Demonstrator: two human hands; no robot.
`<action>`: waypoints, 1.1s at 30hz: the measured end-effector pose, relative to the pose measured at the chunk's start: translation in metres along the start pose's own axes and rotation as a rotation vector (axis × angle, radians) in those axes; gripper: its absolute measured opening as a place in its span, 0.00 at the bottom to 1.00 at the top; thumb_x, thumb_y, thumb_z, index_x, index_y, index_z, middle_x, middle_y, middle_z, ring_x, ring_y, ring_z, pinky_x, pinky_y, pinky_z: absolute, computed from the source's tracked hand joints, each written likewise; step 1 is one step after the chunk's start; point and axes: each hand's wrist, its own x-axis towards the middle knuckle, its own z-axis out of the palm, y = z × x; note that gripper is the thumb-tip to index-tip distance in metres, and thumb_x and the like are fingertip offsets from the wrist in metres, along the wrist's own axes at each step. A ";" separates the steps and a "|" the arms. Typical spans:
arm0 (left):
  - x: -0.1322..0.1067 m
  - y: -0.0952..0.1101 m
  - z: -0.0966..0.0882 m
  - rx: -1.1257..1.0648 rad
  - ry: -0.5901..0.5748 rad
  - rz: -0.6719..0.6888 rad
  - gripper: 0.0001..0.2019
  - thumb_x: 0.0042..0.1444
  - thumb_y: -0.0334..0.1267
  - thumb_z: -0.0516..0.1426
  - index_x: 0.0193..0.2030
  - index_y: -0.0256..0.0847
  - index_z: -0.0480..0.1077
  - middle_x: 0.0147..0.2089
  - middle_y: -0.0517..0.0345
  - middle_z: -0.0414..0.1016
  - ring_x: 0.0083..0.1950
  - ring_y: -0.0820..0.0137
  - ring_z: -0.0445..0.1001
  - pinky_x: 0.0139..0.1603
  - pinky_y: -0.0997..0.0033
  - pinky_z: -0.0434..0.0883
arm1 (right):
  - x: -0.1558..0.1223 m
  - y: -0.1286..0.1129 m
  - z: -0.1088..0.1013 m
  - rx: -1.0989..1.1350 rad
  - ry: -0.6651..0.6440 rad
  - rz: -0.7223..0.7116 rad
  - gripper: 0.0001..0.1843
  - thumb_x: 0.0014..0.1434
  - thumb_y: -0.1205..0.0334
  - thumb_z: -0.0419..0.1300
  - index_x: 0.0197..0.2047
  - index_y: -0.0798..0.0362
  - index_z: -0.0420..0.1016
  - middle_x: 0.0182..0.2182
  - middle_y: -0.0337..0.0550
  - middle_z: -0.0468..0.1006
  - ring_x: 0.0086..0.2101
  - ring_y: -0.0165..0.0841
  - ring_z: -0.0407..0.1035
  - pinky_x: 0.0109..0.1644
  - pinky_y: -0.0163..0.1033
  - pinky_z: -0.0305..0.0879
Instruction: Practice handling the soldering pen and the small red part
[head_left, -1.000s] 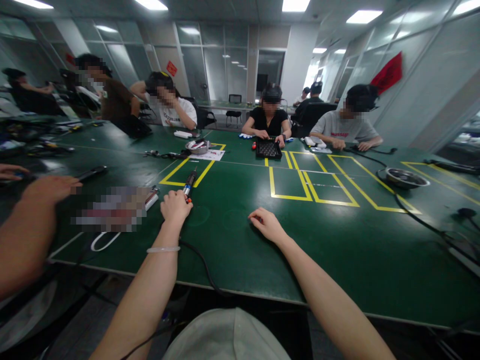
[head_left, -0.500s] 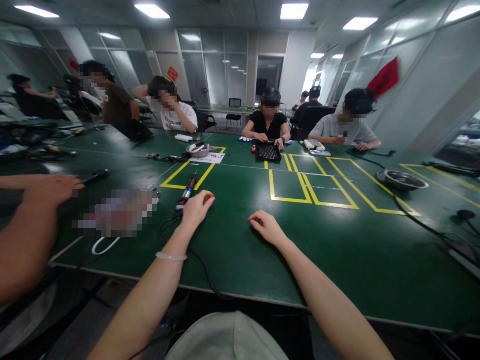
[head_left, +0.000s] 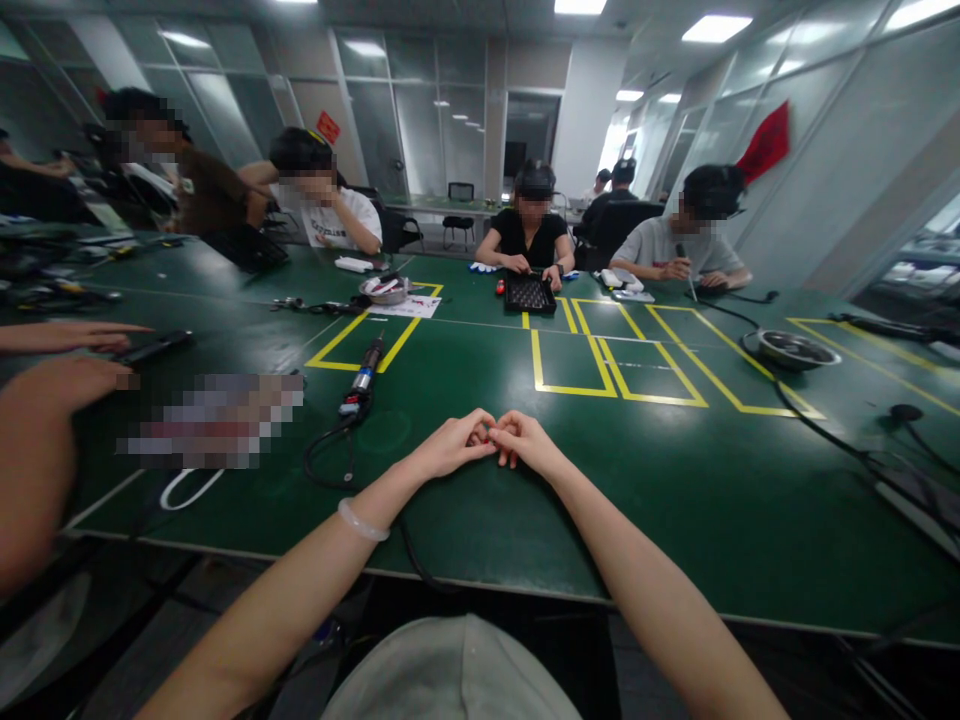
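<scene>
My left hand (head_left: 456,446) and my right hand (head_left: 526,440) meet at their fingertips above the green table, in front of my body. A small red piece (head_left: 486,440) shows between the curled fingers of my left hand; its kind is too small to tell. The fingers of my right hand are bent and pressed together against those of the left. Whatever they pinch is hidden. To the left of my hands lies an electric screwdriver (head_left: 363,380) with a black cable, apart from both hands.
Yellow tape (head_left: 574,390) marks rectangles on the green table (head_left: 675,500). Metal bowls (head_left: 796,348) stand right and back left. A black tray (head_left: 529,294) lies before a person opposite. At left, another person's arm (head_left: 52,400) reaches in beside a pixelated bag-like item (head_left: 217,420).
My left hand has moved right, away from the screwdriver, and now touches my right hand. The right hand has barely moved. The view has shifted slightly.
</scene>
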 end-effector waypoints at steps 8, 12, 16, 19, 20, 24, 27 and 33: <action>0.002 -0.005 0.005 -0.171 -0.015 -0.023 0.21 0.54 0.44 0.60 0.51 0.40 0.61 0.37 0.58 0.75 0.38 0.71 0.75 0.40 0.71 0.68 | -0.002 -0.005 0.000 0.141 -0.006 0.133 0.20 0.52 0.46 0.65 0.32 0.55 0.66 0.19 0.38 0.76 0.18 0.28 0.71 0.17 0.28 0.64; 0.002 -0.012 0.002 -0.265 0.010 -0.029 0.18 0.53 0.44 0.61 0.46 0.38 0.64 0.39 0.54 0.76 0.41 0.70 0.75 0.43 0.69 0.69 | -0.002 -0.005 -0.002 0.209 -0.006 0.123 0.20 0.51 0.47 0.66 0.34 0.55 0.66 0.22 0.38 0.76 0.20 0.28 0.71 0.19 0.29 0.66; 0.000 -0.015 -0.006 -0.242 0.004 -0.051 0.15 0.55 0.47 0.59 0.40 0.37 0.69 0.38 0.54 0.76 0.38 0.70 0.74 0.41 0.70 0.68 | -0.004 -0.005 -0.004 0.238 -0.086 0.090 0.19 0.50 0.50 0.67 0.36 0.55 0.68 0.27 0.40 0.77 0.25 0.28 0.73 0.23 0.30 0.69; -0.002 -0.013 -0.010 -0.221 -0.017 -0.056 0.16 0.54 0.48 0.59 0.41 0.37 0.71 0.38 0.54 0.77 0.38 0.70 0.74 0.40 0.71 0.68 | -0.006 -0.007 -0.004 0.222 -0.129 0.074 0.19 0.49 0.52 0.68 0.36 0.55 0.68 0.29 0.40 0.77 0.26 0.28 0.73 0.23 0.30 0.70; -0.002 -0.012 -0.011 -0.202 -0.020 -0.052 0.16 0.55 0.48 0.58 0.41 0.37 0.72 0.38 0.54 0.77 0.38 0.69 0.74 0.40 0.71 0.68 | -0.006 -0.007 -0.004 0.211 -0.129 0.068 0.19 0.49 0.52 0.69 0.36 0.55 0.68 0.29 0.40 0.77 0.26 0.28 0.73 0.23 0.30 0.70; -0.001 -0.012 -0.022 0.027 0.081 -0.045 0.16 0.61 0.48 0.51 0.43 0.40 0.73 0.41 0.55 0.77 0.43 0.67 0.74 0.46 0.68 0.68 | -0.006 -0.010 -0.004 0.173 -0.074 0.031 0.19 0.48 0.52 0.69 0.35 0.54 0.68 0.29 0.39 0.76 0.25 0.28 0.71 0.22 0.30 0.69; -0.007 -0.022 -0.044 0.400 0.332 -0.157 0.15 0.61 0.47 0.50 0.45 0.43 0.73 0.49 0.53 0.75 0.52 0.63 0.71 0.56 0.64 0.64 | -0.005 -0.011 -0.006 0.169 -0.016 0.010 0.19 0.48 0.52 0.69 0.36 0.54 0.68 0.29 0.39 0.75 0.25 0.27 0.71 0.22 0.30 0.68; -0.041 -0.065 -0.101 0.854 0.605 -0.779 0.26 0.55 0.51 0.54 0.57 0.38 0.67 0.58 0.38 0.69 0.55 0.47 0.69 0.51 0.51 0.66 | -0.004 -0.007 -0.008 0.161 0.055 0.015 0.19 0.47 0.52 0.69 0.37 0.55 0.71 0.29 0.39 0.75 0.25 0.27 0.71 0.22 0.29 0.68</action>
